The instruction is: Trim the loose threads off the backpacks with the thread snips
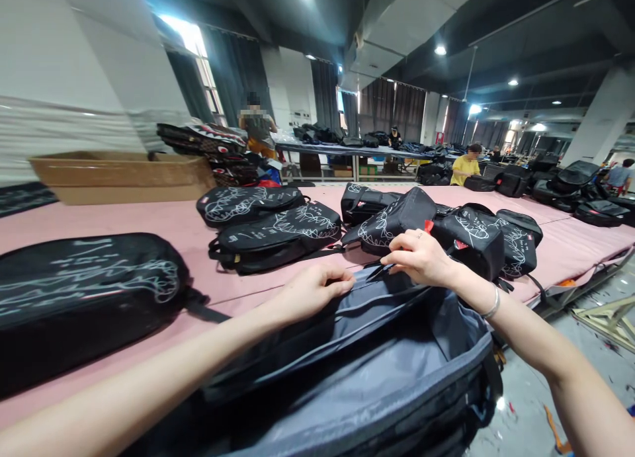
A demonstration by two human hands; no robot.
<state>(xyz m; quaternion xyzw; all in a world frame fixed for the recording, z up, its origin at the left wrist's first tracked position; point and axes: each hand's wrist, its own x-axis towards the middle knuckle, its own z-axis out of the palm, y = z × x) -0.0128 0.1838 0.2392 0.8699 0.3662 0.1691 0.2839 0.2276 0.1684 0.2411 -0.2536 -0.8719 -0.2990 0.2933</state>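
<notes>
An open black backpack (377, 377) with a grey-blue lining lies in front of me, its mouth spread wide toward me. My left hand (315, 291) is closed in a pinch at the far edge of the opening, on the backpack's fabric. To the right of it, my right hand (417, 258) is closed with fingertips together around a thin black pointed thing (378, 272), held against the lining. Its exact kind is hard to make out. A bracelet circles my right wrist.
Black backpacks with white line drawings lie on the pink table (238, 288): a large one (89, 298) at left, several beyond my hands. A cardboard box (124, 176) stands at the back left. One person in a yellow shirt (465, 169) works farther off.
</notes>
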